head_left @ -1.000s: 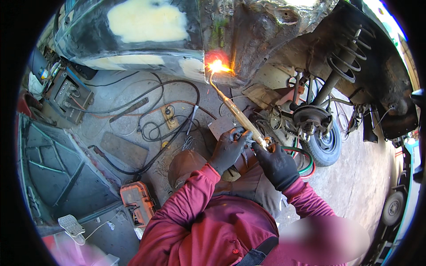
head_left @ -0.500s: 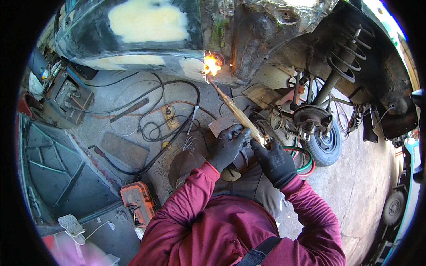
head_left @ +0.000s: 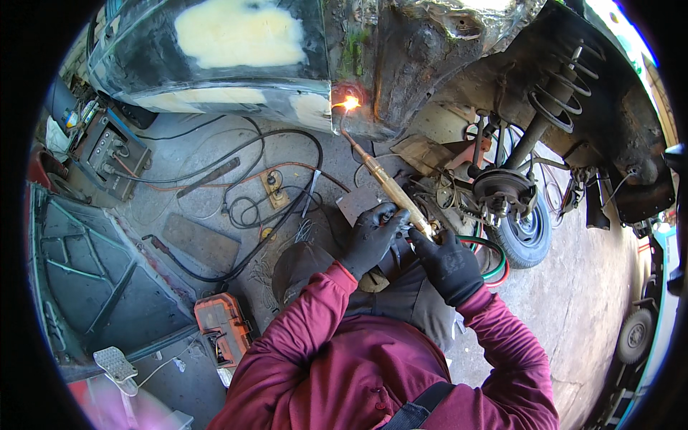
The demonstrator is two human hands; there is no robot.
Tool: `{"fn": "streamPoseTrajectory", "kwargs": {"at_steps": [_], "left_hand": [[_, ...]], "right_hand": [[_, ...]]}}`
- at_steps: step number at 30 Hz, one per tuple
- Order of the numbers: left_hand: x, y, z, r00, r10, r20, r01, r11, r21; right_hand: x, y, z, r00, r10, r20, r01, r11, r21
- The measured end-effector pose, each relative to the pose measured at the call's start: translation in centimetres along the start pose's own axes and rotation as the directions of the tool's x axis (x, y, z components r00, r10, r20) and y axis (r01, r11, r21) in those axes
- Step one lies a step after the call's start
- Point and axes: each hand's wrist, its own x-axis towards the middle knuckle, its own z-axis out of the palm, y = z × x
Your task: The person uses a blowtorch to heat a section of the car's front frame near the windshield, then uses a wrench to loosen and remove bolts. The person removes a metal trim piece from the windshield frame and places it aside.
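Note:
My black-gloved left hand (head_left: pixel 369 236) is closed at the rear of a brass torch (head_left: pixel 387 183), by its valve end, and my black-gloved right hand (head_left: pixel 444 265) grips that same end. The torch's thin bent tip points up to a small bright flame (head_left: pixel 350 102) with an orange glow, at the lower seam where a patched car body panel (head_left: pixel 287 79) meets rusty, dirty metal (head_left: pixel 401 64). Green and red hoses (head_left: pixel 493 269) loop beside my right hand. Below my hands are my bent legs in dark trousers.
A strut with coil spring (head_left: pixel 555 100) and brake hub (head_left: pixel 502 193) hang at right, a loose wheel (head_left: pixel 527 244) behind. Cables (head_left: pixel 251 208) cross the floor. A welding machine (head_left: pixel 111 154), a detached door (head_left: pixel 97 272) and an orange toolbox (head_left: pixel 218 326) stand left. Another vehicle's wheel (head_left: pixel 634 337) is far right.
The flame glare at the seam has flickered and is now smaller than in both earlier frames. My hands and the torch have barely moved.

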Motion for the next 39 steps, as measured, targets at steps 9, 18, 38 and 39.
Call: {"fn": "streamPoseTrajectory", "kwargs": {"at_steps": [9,18,38,39], "left_hand": [[0.0,0.1,-0.3,1.000,0.008,0.007,-0.008,0.999,0.048],[0.1,0.1,-0.9,0.999,0.011,-0.036,-0.006,0.991,0.131],[-0.5,1.3,0.0,0.998,-0.052,0.019,0.051,0.997,0.064],[-0.6,1.5,0.1,0.999,-0.031,0.020,0.029,0.993,0.116]], "right_hand": [[-0.1,0.2,0.0,1.000,-0.001,-0.001,0.001,1.000,0.009],[0.6,0.1,0.5,0.997,-0.029,-0.073,0.034,0.997,0.069],[-0.1,0.4,0.1,0.997,0.031,0.064,-0.038,0.993,0.111],[-0.1,0.5,0.1,0.994,0.031,0.104,-0.043,0.991,0.124]]}}
